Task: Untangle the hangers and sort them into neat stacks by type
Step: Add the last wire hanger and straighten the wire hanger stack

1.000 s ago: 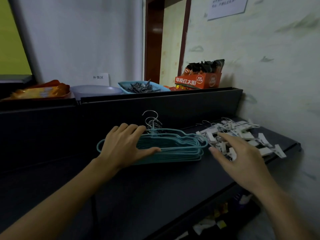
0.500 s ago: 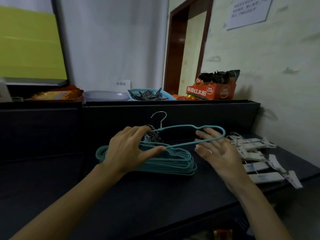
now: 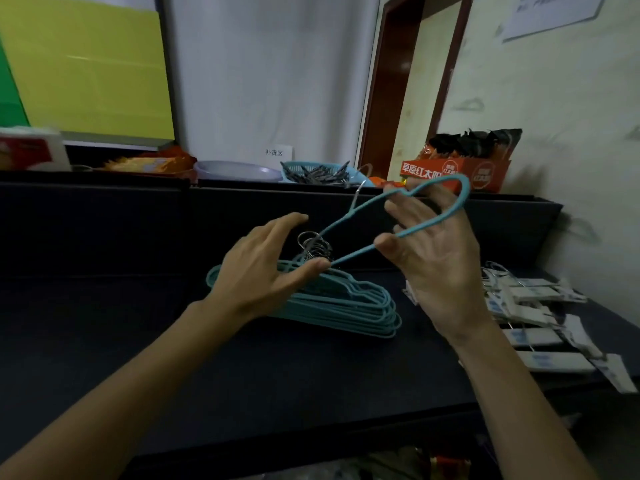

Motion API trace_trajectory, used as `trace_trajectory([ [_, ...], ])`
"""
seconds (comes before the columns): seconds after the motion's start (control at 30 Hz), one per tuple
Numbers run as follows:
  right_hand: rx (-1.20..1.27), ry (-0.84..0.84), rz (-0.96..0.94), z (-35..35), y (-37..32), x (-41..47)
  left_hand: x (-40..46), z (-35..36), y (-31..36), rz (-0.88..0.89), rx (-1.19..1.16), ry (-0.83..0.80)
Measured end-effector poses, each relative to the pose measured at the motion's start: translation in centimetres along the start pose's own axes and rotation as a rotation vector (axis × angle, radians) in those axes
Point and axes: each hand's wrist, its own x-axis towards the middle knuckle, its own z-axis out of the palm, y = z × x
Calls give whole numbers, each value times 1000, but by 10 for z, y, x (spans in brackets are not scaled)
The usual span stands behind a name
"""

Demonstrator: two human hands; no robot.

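Observation:
A stack of teal wire hangers (image 3: 349, 308) lies on the dark shelf (image 3: 242, 375), its metal hooks bunched at the back. My left hand (image 3: 266, 271) rests on the stack, thumb and fingers pinching near the hooks. My right hand (image 3: 436, 258) holds one teal hanger (image 3: 420, 225) lifted and tilted above the stack, its shoulder end up by my fingers and its lower end still down at the stack by my left thumb. A heap of white clip hangers (image 3: 540, 317) lies on the shelf to the right.
A raised black ledge (image 3: 311, 188) runs behind the shelf, carrying a pale bowl (image 3: 239, 169), a blue basket of dark clips (image 3: 318, 173), an orange snack box (image 3: 457, 173) and snack bags at left. The wall is close on the right. The shelf's front edge is near me.
My right hand left the white clip hangers, took one teal hanger from the stack and raised it up and to the right. My left hand stayed on the stack.

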Motion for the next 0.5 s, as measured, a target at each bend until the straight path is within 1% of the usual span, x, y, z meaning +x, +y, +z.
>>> trace_trajectory([
  [0.07,-176,-13,-128,10,-5,12,1,-6,-22,-39,67,-24],
  [0.17,-465,1,-310,30,-3,32,-4,-14,-66,-119,185,-109],
  [0.23,-647,-70,-394,48,9,44,-9,-19,-98,-161,243,-164],
  [0.27,-731,-143,-385,57,16,49,-12,-21,-113,-174,258,-185],
  [0.3,-809,-228,-325,67,25,53,-15,-24,-127,-184,270,-202],
  [0.4,-1029,-485,-33,96,55,59,-21,-32,-165,-186,292,-253],
  [0.5,-1183,-677,157,119,81,62,-23,-38,-192,-170,270,-284],
])
